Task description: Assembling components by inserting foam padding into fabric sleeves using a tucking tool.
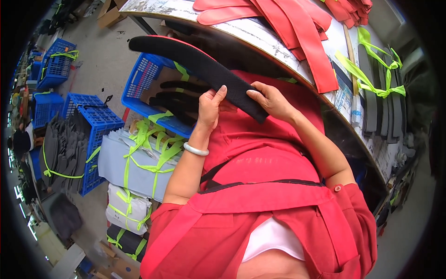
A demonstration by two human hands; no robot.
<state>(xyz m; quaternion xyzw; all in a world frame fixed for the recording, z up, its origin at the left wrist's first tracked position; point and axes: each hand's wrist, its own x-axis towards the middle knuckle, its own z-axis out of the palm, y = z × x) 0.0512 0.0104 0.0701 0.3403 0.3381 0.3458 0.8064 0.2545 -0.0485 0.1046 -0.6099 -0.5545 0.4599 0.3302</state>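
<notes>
"What's the count at the centre?"
"One left hand (210, 108), one right hand (272, 101), one black strip (186, 58)."
"And bangles (196, 149)?"
"One."
"Blue crates (139, 83) on the left?"
"At least four; the farthest ones blur together."
"White packages (121, 215), near left?"
"One."
"Tables (155, 7), far and right?"
"One."

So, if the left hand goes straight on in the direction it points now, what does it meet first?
Beyond the black curved strip it holds, the left hand would probably meet the near edge of the worktable first; depth is unclear, so it might pass over or under.
</notes>
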